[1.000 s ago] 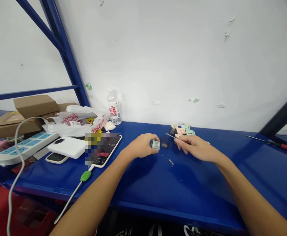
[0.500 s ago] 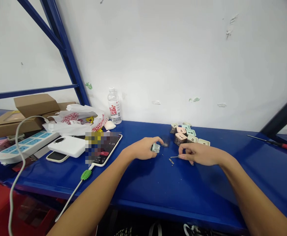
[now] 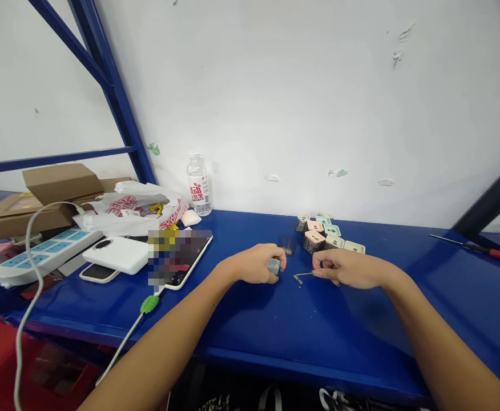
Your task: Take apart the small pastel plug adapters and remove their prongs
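Note:
My left hand (image 3: 258, 264) is closed around the pale green-grey top of a small pencil sharpener (image 3: 274, 265), its fingers partly covering it. A clear dark sharpener bin (image 3: 287, 245) stands just beyond that hand on the blue table. Between thumb and fingers of my right hand (image 3: 339, 268) is a thin metal rod (image 3: 305, 274), its exact kind too small to make out. The rod's left tip is at a small flat metal blade (image 3: 299, 279) lying on the table. A tiny dark piece (image 3: 299, 287) lies near the blade.
Several pastel pencil sharpeners (image 3: 315, 226) stand grouped behind my right hand. A screwdriver (image 3: 481, 249) lies far right. Leftward are a bottle (image 3: 199, 185), a phone (image 3: 190, 260), a power bank (image 3: 117, 255), a power strip (image 3: 47, 254), plastic bags (image 3: 125, 208) and a cardboard box (image 3: 61, 182).
My left hand has closed more around the sharpener top and moved slightly right and down, away from the clear bin. The rod's tip has come down to the blade.

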Motion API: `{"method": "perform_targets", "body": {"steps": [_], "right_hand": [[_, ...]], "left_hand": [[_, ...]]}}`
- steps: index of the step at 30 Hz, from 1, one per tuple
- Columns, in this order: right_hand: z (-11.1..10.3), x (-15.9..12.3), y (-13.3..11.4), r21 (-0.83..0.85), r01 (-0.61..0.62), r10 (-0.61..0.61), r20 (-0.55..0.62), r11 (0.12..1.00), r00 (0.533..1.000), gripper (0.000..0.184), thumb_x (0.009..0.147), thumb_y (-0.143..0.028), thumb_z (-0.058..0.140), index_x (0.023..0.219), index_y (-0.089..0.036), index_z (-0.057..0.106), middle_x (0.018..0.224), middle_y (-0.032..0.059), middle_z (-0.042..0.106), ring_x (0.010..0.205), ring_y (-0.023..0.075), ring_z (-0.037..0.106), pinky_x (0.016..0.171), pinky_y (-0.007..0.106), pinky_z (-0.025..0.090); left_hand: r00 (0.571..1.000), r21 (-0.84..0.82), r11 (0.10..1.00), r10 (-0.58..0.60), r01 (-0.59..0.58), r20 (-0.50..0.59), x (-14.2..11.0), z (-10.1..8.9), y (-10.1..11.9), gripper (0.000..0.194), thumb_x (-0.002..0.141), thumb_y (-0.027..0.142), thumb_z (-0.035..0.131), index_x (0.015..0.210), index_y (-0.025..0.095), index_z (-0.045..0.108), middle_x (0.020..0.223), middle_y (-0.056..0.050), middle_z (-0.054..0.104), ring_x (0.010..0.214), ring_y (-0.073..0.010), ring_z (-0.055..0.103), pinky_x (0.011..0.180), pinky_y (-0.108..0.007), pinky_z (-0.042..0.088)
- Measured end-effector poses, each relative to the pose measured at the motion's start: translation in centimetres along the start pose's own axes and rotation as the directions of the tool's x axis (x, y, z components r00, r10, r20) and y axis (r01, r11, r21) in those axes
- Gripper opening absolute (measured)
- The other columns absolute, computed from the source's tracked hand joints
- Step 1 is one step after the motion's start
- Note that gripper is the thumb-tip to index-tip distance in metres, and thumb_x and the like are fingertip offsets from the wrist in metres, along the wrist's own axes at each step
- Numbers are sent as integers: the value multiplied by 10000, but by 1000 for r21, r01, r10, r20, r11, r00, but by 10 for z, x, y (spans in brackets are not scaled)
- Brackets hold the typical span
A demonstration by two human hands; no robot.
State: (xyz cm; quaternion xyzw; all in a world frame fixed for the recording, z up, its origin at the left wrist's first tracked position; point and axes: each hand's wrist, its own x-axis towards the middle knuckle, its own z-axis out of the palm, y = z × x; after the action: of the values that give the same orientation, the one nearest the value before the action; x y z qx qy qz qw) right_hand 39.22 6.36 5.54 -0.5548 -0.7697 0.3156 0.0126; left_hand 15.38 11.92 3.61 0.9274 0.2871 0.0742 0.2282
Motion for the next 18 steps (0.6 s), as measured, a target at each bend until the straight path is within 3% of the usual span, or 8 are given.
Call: {"method": "perform_targets", "body": {"steps": [4, 11, 18], "right_hand": [[-1, 0, 1, 3, 23, -23, -21, 1000, 1000, 271, 919, -434, 440, 790, -202, 492, 633, 3, 559, 561, 133, 465, 529, 242, 347], [10, 12, -9, -82, 94, -108, -186, 992, 977, 239, 929, -373, 420, 779, -208, 507, 637, -6, 556, 568, 136, 471, 523, 244, 338], [20, 20, -17, -188, 71, -115, -233, 980, 966, 192, 918, -286, 440, 758, -207, 512, 611, -15, 561, 543, 129, 467, 509, 248, 306]], "left_hand": [[1000, -10, 1000, -19, 19, -16, 1, 1, -2, 214, 694, 316, 711, 850, 210, 612, 934, 0, 550, 872, -164, 529, 752, -249, 390], [994, 24, 997, -75, 77, -78, -5, -10, -9, 201, 688, 221, 673, 879, 215, 610, 920, 1, 552, 842, -158, 527, 735, -248, 392], [995, 46, 995, -89, 91, -41, -4, -10, -9, 242, 682, 318, 730, 859, 206, 608, 918, -3, 574, 864, -174, 533, 743, -252, 386]]}}
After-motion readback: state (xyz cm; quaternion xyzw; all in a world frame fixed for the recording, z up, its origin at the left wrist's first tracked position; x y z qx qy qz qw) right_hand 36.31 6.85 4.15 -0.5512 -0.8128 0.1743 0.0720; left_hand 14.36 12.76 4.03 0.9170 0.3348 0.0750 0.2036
